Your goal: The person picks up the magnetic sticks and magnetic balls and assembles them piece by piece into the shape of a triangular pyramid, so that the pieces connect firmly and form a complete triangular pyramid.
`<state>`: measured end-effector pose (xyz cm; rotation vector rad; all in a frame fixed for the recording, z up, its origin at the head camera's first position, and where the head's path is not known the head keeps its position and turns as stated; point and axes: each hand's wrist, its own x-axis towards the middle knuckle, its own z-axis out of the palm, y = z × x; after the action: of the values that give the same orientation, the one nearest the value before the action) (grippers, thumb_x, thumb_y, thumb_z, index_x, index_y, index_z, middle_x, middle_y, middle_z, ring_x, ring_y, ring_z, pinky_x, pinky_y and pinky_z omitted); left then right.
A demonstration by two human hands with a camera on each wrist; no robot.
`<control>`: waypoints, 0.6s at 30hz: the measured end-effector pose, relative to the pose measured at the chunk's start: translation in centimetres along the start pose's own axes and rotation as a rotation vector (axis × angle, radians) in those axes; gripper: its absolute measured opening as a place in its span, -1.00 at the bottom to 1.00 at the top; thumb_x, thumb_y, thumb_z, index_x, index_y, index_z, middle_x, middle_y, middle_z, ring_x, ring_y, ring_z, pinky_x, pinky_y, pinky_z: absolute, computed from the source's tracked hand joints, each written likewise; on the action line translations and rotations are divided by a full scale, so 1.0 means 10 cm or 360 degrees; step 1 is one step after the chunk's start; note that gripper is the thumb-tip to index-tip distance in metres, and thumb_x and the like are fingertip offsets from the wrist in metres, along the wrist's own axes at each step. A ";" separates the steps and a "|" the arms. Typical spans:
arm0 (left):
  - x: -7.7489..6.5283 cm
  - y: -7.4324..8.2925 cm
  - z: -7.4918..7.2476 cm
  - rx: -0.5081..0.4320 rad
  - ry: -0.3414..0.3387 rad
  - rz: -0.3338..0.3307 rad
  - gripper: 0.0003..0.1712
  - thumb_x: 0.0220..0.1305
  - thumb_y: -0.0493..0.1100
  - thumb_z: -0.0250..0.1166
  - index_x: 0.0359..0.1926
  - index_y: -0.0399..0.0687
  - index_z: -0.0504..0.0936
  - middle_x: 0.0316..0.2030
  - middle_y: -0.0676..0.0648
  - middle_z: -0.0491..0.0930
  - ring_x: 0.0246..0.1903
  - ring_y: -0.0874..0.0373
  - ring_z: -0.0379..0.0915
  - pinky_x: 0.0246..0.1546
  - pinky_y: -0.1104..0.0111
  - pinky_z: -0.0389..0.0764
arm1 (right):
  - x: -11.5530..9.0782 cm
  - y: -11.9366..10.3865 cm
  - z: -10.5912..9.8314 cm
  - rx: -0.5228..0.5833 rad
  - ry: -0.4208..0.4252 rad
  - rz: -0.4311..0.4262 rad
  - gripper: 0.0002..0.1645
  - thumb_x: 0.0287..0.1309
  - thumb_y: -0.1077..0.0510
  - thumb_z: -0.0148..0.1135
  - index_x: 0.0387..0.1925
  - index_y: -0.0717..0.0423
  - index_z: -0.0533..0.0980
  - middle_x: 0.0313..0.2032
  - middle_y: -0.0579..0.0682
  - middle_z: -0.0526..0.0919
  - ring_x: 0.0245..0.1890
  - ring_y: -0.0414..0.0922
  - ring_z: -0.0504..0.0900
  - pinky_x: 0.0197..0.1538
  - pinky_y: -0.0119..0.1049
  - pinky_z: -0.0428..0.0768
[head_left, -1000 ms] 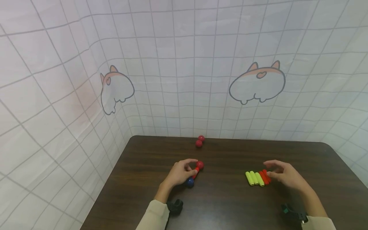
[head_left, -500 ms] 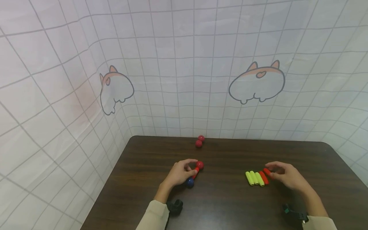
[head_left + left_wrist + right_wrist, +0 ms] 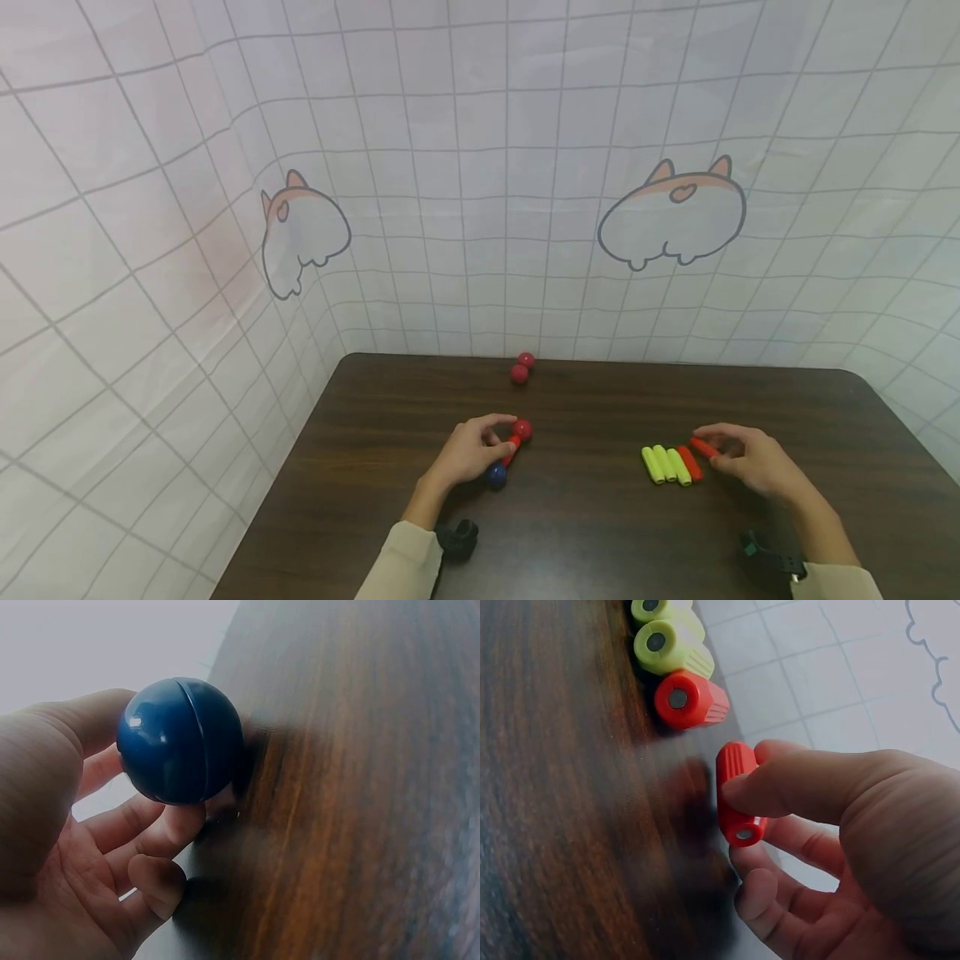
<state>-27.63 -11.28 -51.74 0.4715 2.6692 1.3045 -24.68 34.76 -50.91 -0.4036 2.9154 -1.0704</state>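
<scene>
In the head view, my left hand (image 3: 463, 452) holds a short red magnetic rod (image 3: 512, 451) between thumb and fingers. A red ball (image 3: 522, 429) sits at the rod's far end and a blue ball (image 3: 497, 476) at its near end. The left wrist view shows that blue ball (image 3: 180, 741) up close, hiding the rod behind it. On the right, my right hand (image 3: 756, 463) pinches another red magnetic rod (image 3: 737, 769), tilted and raised off the table, a dark metal disc in its end. Beside it lies a second red rod (image 3: 690, 464).
Several yellow-green rods (image 3: 666, 465) lie side by side, left of the loose red rod. Two red balls (image 3: 520, 374) rest near the back edge of the dark wooden table (image 3: 585, 533). A white grid-patterned cloth (image 3: 480, 208) hangs behind and to the left.
My right hand has taken the outermost red rod from the row and drawn it slightly away to the right, turning it. The left hand and its rod with balls stay still.
</scene>
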 end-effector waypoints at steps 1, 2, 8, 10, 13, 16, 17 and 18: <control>0.00 0.00 0.00 0.0001 0.0000 -0.0001 -0.53 0.33 -0.04 0.41 0.25 0.14 0.63 -0.44 0.09 0.63 -0.53 0.24 0.41 -0.48 0.37 0.39 | 0.00 0.00 -0.01 -0.0018 0.0007 0.0003 -0.53 0.17 0.30 0.41 0.14 0.16 0.60 -0.15 0.07 0.67 -0.39 -0.34 0.56 -0.39 -0.34 0.47; 0.00 0.00 0.00 0.0002 0.0000 -0.0002 -0.53 0.33 -0.05 0.41 0.25 0.14 0.63 -0.44 0.09 0.63 -0.53 0.24 0.41 -0.48 0.37 0.39 | 0.00 -0.01 -0.01 -0.0038 0.0010 -0.0003 -0.54 0.18 0.29 0.40 0.14 0.15 0.60 -0.14 0.09 0.68 -0.37 -0.34 0.58 -0.37 -0.34 0.49; 0.01 0.00 0.00 0.0012 -0.0003 -0.0004 -0.52 0.33 -0.04 0.41 0.25 0.14 0.62 -0.43 0.09 0.63 -0.53 0.24 0.42 -0.47 0.37 0.40 | 0.01 -0.07 -0.06 -0.0006 0.0006 -0.0005 -0.52 0.20 0.29 0.37 0.18 0.15 0.58 -0.05 0.20 0.68 -0.32 -0.29 0.64 -0.36 -0.32 0.55; 0.01 0.00 0.00 0.0010 -0.0005 -0.0008 -0.52 0.33 -0.04 0.40 0.26 0.15 0.62 -0.43 0.09 0.63 -0.52 0.24 0.42 -0.47 0.36 0.40 | 0.01 -0.10 -0.07 0.0017 0.0008 -0.0015 -0.53 0.22 0.28 0.37 0.18 0.16 0.58 -0.05 0.22 0.67 -0.33 -0.30 0.64 -0.37 -0.32 0.54; 0.00 0.00 0.00 0.0006 -0.0006 -0.0017 -0.53 0.34 -0.04 0.40 0.26 0.16 0.62 -0.43 0.10 0.63 -0.52 0.23 0.42 -0.47 0.36 0.40 | 0.01 -0.16 -0.09 0.0039 0.0016 -0.0033 -0.53 0.24 0.27 0.37 0.19 0.17 0.57 -0.05 0.22 0.67 -0.34 -0.32 0.62 -0.38 -0.33 0.54; 0.00 0.00 0.00 0.0009 -0.0005 -0.0019 -0.53 0.34 -0.04 0.40 0.26 0.16 0.62 -0.43 0.10 0.63 -0.53 0.23 0.41 -0.47 0.36 0.39 | 0.02 -0.23 -0.09 0.0069 0.0023 -0.0052 -0.53 0.24 0.28 0.36 0.19 0.17 0.56 -0.04 0.21 0.67 -0.35 -0.34 0.61 -0.38 -0.34 0.55; 0.00 0.00 0.00 0.0015 -0.0005 -0.0018 -0.53 0.34 -0.03 0.40 0.26 0.17 0.62 -0.43 0.10 0.63 -0.53 0.23 0.41 -0.47 0.36 0.39 | 0.02 -0.26 -0.09 0.0079 0.0027 -0.0066 -0.53 0.25 0.28 0.36 0.19 0.17 0.57 -0.05 0.21 0.68 -0.35 -0.34 0.62 -0.38 -0.34 0.56; 0.00 0.00 0.00 0.0019 -0.0005 -0.0015 -0.53 0.34 -0.03 0.40 0.26 0.17 0.62 -0.43 0.10 0.63 -0.52 0.23 0.41 -0.47 0.36 0.39 | 0.02 -0.28 -0.09 0.0089 0.0031 -0.0080 -0.53 0.24 0.28 0.36 0.19 0.18 0.57 -0.05 0.21 0.68 -0.36 -0.35 0.62 -0.38 -0.34 0.56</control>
<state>-27.62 -11.29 -51.74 0.4612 2.6751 1.2848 -24.29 33.22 -48.42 -0.4697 2.8993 -1.1660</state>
